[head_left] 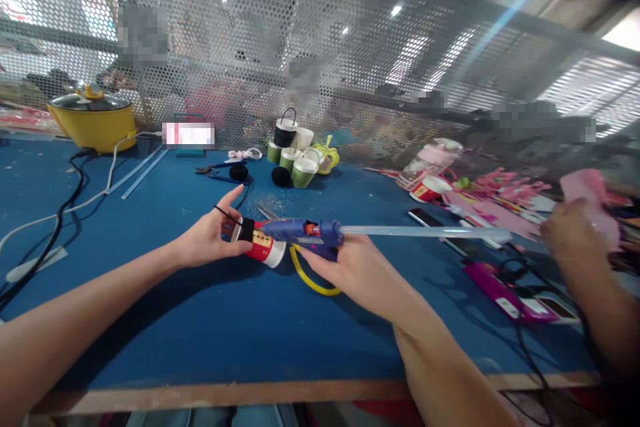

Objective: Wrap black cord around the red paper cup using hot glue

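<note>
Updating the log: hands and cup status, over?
Left hand holding cup tipped sideways. Right hand gripping glue gun, pointed at cup. Co-worker's hand apart, far right.

1. No wording or number can be read.
2. Red-and-white cup (pixel 259 250): dark marks on a yellow panel (pixel 263 239), too small to read.
3. Blue glue gun (pixel 290 230): a pale label (pixel 303 240), illegible.
4. Farther red cup (pixel 428 189): printing too blurred to tell.
</note>
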`<state>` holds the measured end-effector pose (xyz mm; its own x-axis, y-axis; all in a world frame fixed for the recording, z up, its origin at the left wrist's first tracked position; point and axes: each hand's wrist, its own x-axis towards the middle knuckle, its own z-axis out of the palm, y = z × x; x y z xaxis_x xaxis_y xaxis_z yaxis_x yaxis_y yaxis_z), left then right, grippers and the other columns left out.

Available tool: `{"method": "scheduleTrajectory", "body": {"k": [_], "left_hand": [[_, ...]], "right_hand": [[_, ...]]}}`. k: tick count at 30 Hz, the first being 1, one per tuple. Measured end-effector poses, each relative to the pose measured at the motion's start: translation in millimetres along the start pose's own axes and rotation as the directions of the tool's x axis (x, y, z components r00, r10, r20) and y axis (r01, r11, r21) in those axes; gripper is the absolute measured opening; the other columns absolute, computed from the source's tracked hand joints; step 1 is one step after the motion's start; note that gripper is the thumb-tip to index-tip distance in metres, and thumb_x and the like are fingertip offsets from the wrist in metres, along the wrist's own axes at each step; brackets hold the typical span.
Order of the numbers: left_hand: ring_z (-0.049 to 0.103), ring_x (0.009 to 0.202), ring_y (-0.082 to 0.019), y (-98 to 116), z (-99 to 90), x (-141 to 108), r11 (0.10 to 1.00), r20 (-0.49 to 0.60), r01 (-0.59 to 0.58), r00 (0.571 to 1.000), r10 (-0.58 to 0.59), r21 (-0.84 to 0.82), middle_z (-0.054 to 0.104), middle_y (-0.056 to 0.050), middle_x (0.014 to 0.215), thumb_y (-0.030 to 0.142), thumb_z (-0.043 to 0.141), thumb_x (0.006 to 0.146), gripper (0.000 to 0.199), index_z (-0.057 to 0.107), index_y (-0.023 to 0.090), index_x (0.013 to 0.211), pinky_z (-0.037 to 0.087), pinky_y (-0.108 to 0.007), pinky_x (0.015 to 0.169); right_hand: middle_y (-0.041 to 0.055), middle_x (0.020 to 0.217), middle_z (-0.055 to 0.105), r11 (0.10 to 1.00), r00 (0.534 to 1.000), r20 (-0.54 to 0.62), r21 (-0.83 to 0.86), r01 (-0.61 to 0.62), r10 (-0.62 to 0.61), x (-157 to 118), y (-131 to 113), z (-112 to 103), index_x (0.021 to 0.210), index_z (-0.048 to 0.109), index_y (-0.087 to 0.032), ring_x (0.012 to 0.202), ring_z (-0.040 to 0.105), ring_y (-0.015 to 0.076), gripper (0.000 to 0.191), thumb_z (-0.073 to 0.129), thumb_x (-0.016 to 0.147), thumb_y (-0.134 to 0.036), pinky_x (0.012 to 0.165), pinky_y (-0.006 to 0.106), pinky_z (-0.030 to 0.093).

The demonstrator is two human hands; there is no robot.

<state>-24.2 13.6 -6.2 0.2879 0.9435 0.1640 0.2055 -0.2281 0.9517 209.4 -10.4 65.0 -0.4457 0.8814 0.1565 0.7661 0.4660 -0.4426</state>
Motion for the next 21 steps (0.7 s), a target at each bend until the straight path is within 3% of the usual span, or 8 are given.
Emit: {"method": "scheduleTrajectory", "body": {"k": [3,9,21], "left_hand": [[0.057,0.081,-0.018,1.4,0.2,0.2,1.0,0.001,0.016,1.0,-0.016,-0.011,0.05,-0.004,0.098,0.025,0.071,0.065,0.099,0.009,0.024,0.142,0.049,-0.038,0.077],[0.058,0.081,-0.018,0.7,0.1,0.6,1.0,0.01,0.016,1.0,-0.016,-0.024,0.05,-0.004,0.098,0.025,0.071,0.065,0.099,0.008,0.025,0.142,0.049,-0.039,0.077],[0.058,0.081,-0.019,-3.2,0.7,1.3,0.999,0.009,0.01,1.0,-0.01,-0.041,0.049,-0.003,0.096,0.024,0.072,0.063,0.102,0.009,0.023,0.143,0.05,-0.041,0.079]], "right_hand": [[-0.0004,0.054,0.054,1.0,0.999,0.038,-0.016,0.004,-0.003,-2.2,0.2,0.0,0.056,0.046,-0.022,0.051,0.05,0.0155,0.026,0.049,0.081,-0.03,0.051,0.029,0.038],[-0.0013,0.053,0.052,0.998,0.999,0.003,-0.042,0.035,-0.035,-4.2,1.7,0.4,0.068,0.052,-0.023,0.053,0.052,0.0178,0.016,0.048,0.083,-0.029,0.053,0.03,0.039],[-0.0002,0.066,0.061,0.994,0.998,0.029,-0.085,0.066,-0.064,-6.6,0.4,-1.2,0.082,0.06,-0.02,0.061,0.057,0.0166,0.014,0.048,0.085,-0.028,0.059,0.027,0.043]]}}
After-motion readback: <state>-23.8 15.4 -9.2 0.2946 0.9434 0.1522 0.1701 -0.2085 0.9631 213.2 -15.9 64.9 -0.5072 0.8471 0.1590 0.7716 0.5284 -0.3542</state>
